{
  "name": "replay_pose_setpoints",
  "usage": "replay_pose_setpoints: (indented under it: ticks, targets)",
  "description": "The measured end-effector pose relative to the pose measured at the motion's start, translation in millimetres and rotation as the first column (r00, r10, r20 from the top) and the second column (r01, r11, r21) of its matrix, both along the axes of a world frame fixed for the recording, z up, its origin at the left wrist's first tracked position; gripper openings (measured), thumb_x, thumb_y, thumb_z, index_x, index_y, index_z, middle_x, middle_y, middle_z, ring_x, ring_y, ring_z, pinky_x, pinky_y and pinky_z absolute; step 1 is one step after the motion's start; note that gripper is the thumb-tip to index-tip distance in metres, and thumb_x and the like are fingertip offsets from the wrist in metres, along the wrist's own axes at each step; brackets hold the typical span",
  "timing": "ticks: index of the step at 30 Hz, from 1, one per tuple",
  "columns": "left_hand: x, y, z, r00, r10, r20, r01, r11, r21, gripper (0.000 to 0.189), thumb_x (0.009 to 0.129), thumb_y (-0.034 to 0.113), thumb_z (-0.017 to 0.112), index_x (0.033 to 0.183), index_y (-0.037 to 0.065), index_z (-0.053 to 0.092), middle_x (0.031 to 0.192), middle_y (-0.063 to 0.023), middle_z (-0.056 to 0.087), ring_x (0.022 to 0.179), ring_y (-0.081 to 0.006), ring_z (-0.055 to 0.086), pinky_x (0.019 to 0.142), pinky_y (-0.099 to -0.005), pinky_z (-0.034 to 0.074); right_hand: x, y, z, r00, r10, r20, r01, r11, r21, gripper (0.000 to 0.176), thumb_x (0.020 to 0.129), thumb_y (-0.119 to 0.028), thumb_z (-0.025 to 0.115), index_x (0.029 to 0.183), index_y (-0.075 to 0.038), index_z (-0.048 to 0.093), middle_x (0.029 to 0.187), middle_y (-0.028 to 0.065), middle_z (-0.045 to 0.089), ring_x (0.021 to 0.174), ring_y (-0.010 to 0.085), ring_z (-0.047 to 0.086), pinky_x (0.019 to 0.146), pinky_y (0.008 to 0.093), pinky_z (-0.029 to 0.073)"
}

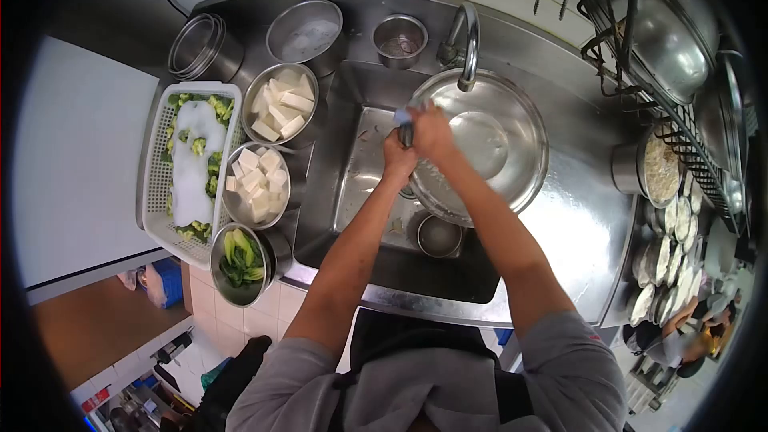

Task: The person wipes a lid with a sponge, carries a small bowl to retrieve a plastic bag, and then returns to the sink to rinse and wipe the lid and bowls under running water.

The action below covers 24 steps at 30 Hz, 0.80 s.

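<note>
Over the sink [320, 184], my left hand [399, 158] is closed around a dark object [406, 134] that I cannot make out clearly. My right hand [432, 130], slightly blurred, is closed just beside and above it, with a small bluish piece [402, 117] showing at its fingers. Both hands are at the left rim of a large round metal basin [534, 144], which rests tilted partly over the sink below the faucet [470, 48]. A small metal bowl [439, 237] sits in the sink beneath the basin.
Left of the sink stand bowls of white blocks [284, 104] [258, 184], a bowl of greens [240, 260] and a white basket [152, 184] of broccoli. Metal pots [306, 32] stand behind. A rack [680, 128] hangs at right; a person [676, 344] is farther off.
</note>
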State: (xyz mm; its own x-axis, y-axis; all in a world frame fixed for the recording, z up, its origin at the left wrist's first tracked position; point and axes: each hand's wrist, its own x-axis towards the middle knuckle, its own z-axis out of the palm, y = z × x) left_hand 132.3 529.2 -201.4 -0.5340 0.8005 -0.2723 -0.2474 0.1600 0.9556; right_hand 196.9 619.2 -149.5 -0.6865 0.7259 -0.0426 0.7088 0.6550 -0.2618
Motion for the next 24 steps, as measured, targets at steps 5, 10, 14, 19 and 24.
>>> replay_pose_setpoints:
  ticks: [5, 10, 14, 19, 24]
  targets:
    - [12, -8, 21, 0.999, -0.008, -0.034, 0.006, 0.998, -0.055, 0.030, 0.081, 0.006, 0.070, 0.108, -0.001, 0.061, 0.097, -0.0085, 0.067, 0.086, -0.0181, 0.062, 0.079, -0.0335, 0.049, 73, 45, -60, 0.948, -0.171, -0.269, 0.187, 0.982, 0.035, 0.033, 0.098, -0.018, 0.042, 0.122, -0.004, 0.060, 0.126, 0.0283, 0.055, 0.122, 0.0445, 0.049, 0.108, 0.0506, 0.036]
    - [5, 13, -7, 0.792, 0.171, 0.587, -0.126, 0.985, -0.117, 0.047, 0.100, 0.040, 0.052, 0.124, 0.000, 0.056, 0.116, -0.0137, 0.063, 0.104, -0.0224, 0.061, 0.089, -0.0376, 0.050, 64, -14, -66, 0.942, -0.090, -0.322, 0.156, 0.971, 0.183, 0.039, 0.093, -0.015, 0.047, 0.130, -0.005, 0.057, 0.139, 0.0233, 0.049, 0.131, 0.0440, 0.042, 0.110, 0.0552, 0.030]
    - [-1, -6, 27, 0.765, 0.205, 0.610, -0.066, 0.968, -0.242, 0.063, 0.102, 0.055, 0.035, 0.133, 0.002, 0.050, 0.127, -0.0159, 0.057, 0.114, -0.0282, 0.059, 0.097, -0.0441, 0.049, 156, -77, -36, 0.986, -0.132, -0.101, 0.146, 0.979, 0.146, 0.043, 0.088, -0.014, 0.052, 0.130, -0.007, 0.057, 0.143, 0.0167, 0.048, 0.134, 0.0405, 0.041, 0.108, 0.0592, 0.027]
    - [4, 1, 43, 0.689, 0.174, 0.704, -0.036, 0.978, -0.207, 0.058, 0.102, 0.052, 0.036, 0.134, 0.005, 0.050, 0.130, -0.0144, 0.057, 0.116, -0.0308, 0.058, 0.099, -0.0483, 0.048, 97, 50, -53, 0.930, -0.117, -0.349, 0.259, 0.882, 0.393, 0.038, 0.086, -0.019, 0.060, 0.121, -0.006, 0.060, 0.119, 0.0216, 0.062, 0.111, 0.0430, 0.056, 0.093, 0.0510, 0.043]
    - [-3, 7, 18, 0.617, 0.138, 0.775, -0.076, 0.990, -0.116, 0.051, 0.103, 0.048, 0.037, 0.127, 0.007, 0.054, 0.120, -0.0120, 0.063, 0.109, -0.0298, 0.061, 0.099, -0.0475, 0.048, 47, -72, -9, 0.779, -0.140, -0.611, 0.106, 0.990, -0.090, 0.028, 0.073, -0.005, 0.066, 0.101, -0.003, 0.062, 0.101, 0.0237, 0.062, 0.096, 0.0434, 0.057, 0.088, 0.0487, 0.045]
